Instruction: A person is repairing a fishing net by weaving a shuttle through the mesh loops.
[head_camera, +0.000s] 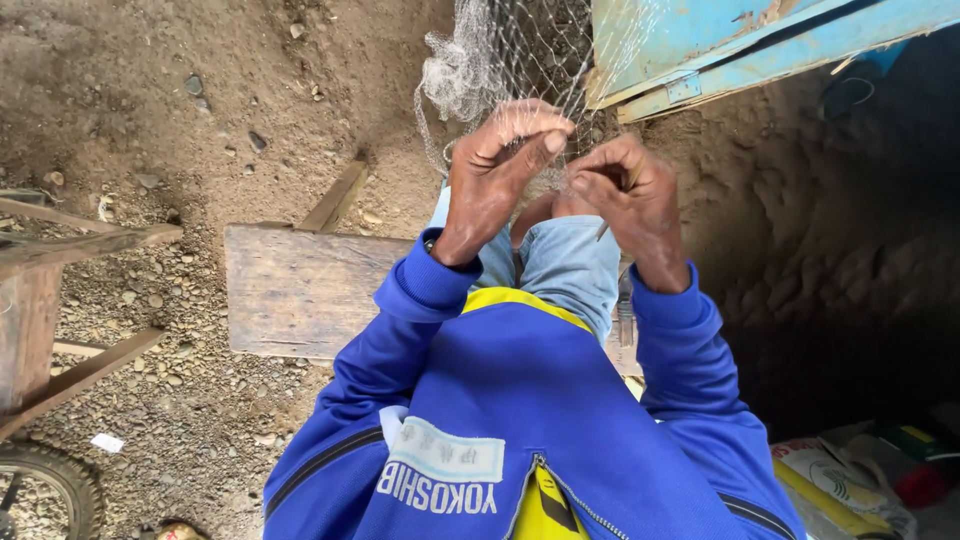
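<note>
Both hands are pinching a fine fishing net (520, 50): the left hand (495, 170) is gripping mesh between thumb and fingers, the right hand (630, 195) is clamping a thin netting needle (618, 208) above the knees, over a wooden bench (300, 290), beside blue boards (720, 40).

Landmark: blue jacket (520, 400).

- White rectangular patch label (446, 452) sewn on jacket chest, beside zip; pale markings on it, too small to make out.
- White printed lettering (436, 494) just below patch, on blue cloth.
- Sacks (835, 480) right of jacket, at lower right corner, on ground: white woven sack with yellow band and red-green print; partly cut by frame edge.
- Small white paper scrap (106, 442) far left of jacket, on gravel; whether it is label, cannot tell.
</note>
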